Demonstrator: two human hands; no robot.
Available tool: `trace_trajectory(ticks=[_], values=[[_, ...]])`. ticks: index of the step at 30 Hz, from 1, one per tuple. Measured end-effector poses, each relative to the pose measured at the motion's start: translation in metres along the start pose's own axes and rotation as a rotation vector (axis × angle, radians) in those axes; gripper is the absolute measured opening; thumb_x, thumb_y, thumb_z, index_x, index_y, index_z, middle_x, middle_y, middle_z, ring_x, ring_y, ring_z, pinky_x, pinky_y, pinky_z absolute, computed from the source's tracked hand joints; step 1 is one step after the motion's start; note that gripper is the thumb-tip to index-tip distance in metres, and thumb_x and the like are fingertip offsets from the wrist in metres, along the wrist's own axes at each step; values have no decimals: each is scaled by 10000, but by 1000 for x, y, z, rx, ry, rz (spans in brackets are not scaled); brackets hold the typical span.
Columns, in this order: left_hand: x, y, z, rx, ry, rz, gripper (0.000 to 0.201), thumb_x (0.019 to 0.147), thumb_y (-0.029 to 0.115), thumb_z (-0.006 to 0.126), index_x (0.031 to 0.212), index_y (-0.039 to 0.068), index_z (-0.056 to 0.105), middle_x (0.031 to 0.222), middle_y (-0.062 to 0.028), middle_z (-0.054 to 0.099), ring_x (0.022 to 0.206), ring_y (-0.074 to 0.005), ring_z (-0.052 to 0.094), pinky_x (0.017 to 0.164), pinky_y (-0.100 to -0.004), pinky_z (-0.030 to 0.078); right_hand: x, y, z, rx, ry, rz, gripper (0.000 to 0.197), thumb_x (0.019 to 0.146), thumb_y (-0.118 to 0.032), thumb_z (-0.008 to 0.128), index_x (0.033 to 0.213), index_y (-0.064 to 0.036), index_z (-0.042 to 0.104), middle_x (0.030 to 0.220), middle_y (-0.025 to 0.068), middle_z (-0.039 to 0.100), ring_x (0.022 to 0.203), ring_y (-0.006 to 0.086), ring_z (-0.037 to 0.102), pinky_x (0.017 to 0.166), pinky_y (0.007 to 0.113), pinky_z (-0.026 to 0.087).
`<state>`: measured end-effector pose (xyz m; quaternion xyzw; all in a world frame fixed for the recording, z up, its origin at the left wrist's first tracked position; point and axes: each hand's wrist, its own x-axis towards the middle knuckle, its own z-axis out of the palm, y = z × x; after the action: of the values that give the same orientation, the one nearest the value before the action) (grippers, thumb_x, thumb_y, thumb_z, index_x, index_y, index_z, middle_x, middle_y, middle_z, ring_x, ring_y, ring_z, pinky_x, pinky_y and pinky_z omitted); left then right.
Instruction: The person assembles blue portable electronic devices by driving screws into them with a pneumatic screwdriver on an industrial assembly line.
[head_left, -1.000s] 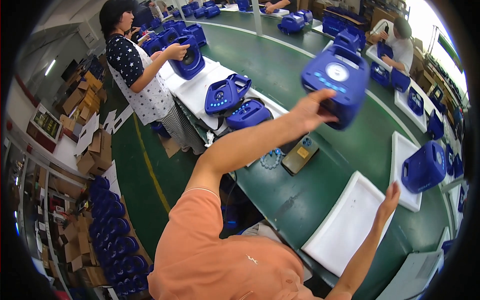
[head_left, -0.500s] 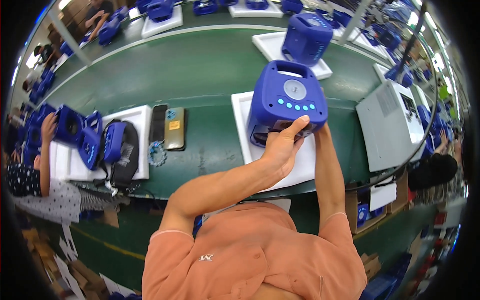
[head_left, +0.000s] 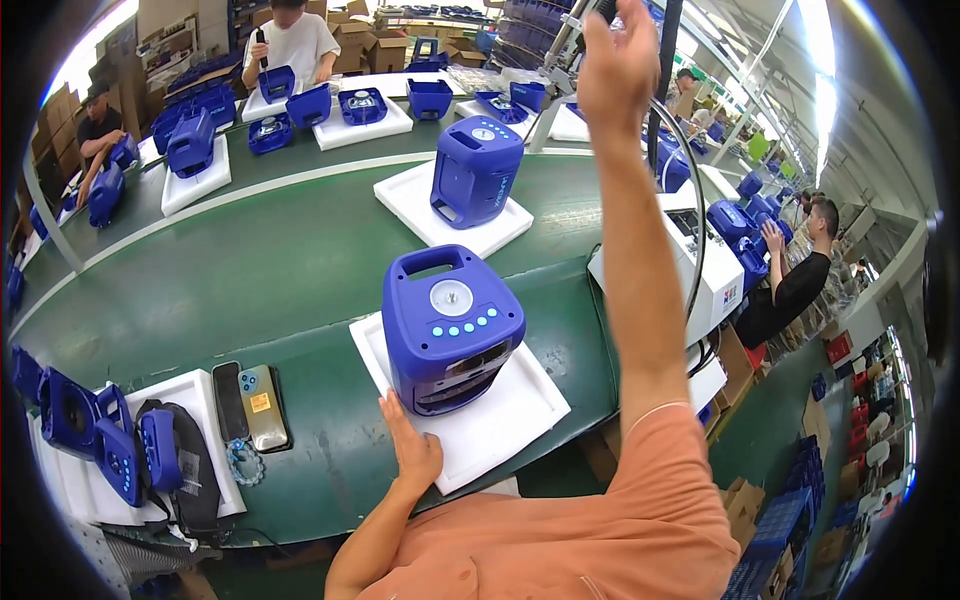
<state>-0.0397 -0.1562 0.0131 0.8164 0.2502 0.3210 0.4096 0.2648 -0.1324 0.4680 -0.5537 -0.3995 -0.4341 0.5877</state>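
A blue speaker box (head_left: pixel 455 320) with a carry handle, a round clear disc and a row of light-blue buttons stands on a white foam tray (head_left: pixel 500 430) in front of me. My left hand (head_left: pixel 414 448) lies at the tray's near left edge, fingers stretched out and touching the speaker's lower corner. Up at the top, my right hand (head_left: pixel 622 75) is raised on a straight arm beside a dark hanging cable (head_left: pixel 654 120). Motion smears its fingers, and whether they grip anything is hidden.
Another speaker (head_left: pixel 477 170) stands on a foam tray farther back. At left lie two phones (head_left: pixel 262 405), a bead bracelet (head_left: pixel 243 463), a black bag (head_left: pixel 195 480) and blue housing parts. A white machine box (head_left: pixel 715 275) stands at right. Several people work around the bench.
My right hand has left the speaker and risen high up. My left hand has shifted from the speaker's front to its lower left corner. The view has turned and tilted upward.
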Motion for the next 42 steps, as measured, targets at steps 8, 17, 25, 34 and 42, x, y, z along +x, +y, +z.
trace_trajectory(ticks=[8, 17, 25, 34, 42], values=[[44, -26, -18, -141, -58, 76, 838, 725, -83, 509, 1540, -74, 315, 1624, -281, 285, 1545, -523, 131, 1267, -520, 144, 128, 73, 35, -147, 51, 202, 468, 825, -280, 749, 1129, 72, 693, 1064, 278, 727, 1040, 386, 699, 931, 443, 515], [135, 23, -75, -519, 4, 166, 1074, 820, 599, 715, 1611, 50, 241, 1641, -235, 304, 1532, -404, 279, 1228, -511, 257, 112, 57, 15, -143, 78, 273, 886, 972, -602, 567, 1461, 126, 443, 1381, 346, 573, 1307, 430, 558, 1098, 433, 423], [166, 39, -39, -646, -122, 273, 1259, 759, 726, 722, 1648, 68, 119, 1674, -293, 128, 1553, -429, 196, 1253, -523, 200, 54, 5, 34, 311, -4, 248, 699, 1078, -562, 432, 1308, 68, 629, 1016, 116, 686, 884, 192, 617, 817, 339, 492], [151, 62, -42, -748, -57, 164, 1202, 849, 717, 633, 1634, -11, 87, 1657, -300, 157, 1545, -408, 209, 1257, -461, 181, -11, -5, 68, 387, -48, 306, 604, 1099, -525, 428, 1050, 28, 665, 851, 26, 588, 793, 155, 503, 753, 320, 433], [195, 72, -62, -934, -119, -131, 1107, 822, 303, 724, 1630, 4, 28, 1521, -274, 346, 1379, -349, 443, 1168, -414, 369, -49, -21, 89, 378, -94, 173, 589, 1116, -493, 405, 926, 18, 627, 788, 14, 530, 761, 147, 467, 717, 338, 413]])
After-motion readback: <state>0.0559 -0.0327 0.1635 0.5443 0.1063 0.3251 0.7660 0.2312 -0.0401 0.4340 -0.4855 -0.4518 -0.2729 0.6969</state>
